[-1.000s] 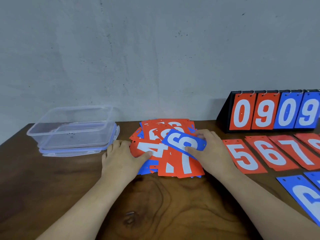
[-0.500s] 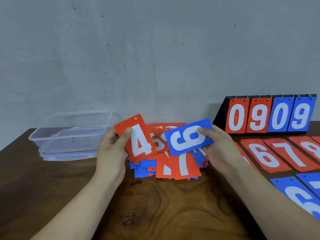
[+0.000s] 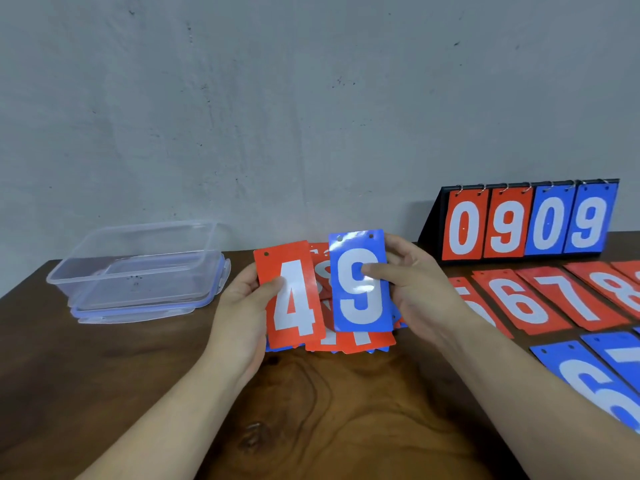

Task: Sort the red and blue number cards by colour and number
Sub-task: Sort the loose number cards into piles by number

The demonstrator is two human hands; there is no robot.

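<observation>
Pinching red 4 (image 3: 297, 308) w/ L hand (image 3: 239, 308), blue 9 (image 3: 357, 306) w/ R hand (image 3: 415, 292), both upright, holes up, long axes vertical.

The left hand (image 3: 242, 306) holds a red rectangular card printed with a white 4 (image 3: 292, 296) upright, its face toward us, the thumb on the digit. Just beside it, the right hand (image 3: 415, 289) holds a glossy blue rectangular card printed with a white 9 (image 3: 360, 285), punched holes at the top, the thumb across the numeral. The two cards' edges nearly touch. Behind and below them is a loose heap of mixed red and blue cards (image 3: 349, 341). To the right, red cards lie flat in a slanted row: the 5 (image 3: 481, 313), 6 (image 3: 519, 301), 7 (image 3: 575, 296) and 8 (image 3: 620, 289). Nearer us lie a blue 6 card (image 3: 588, 382) and another blue card (image 3: 620, 355) cut off by the frame edge.
</observation>
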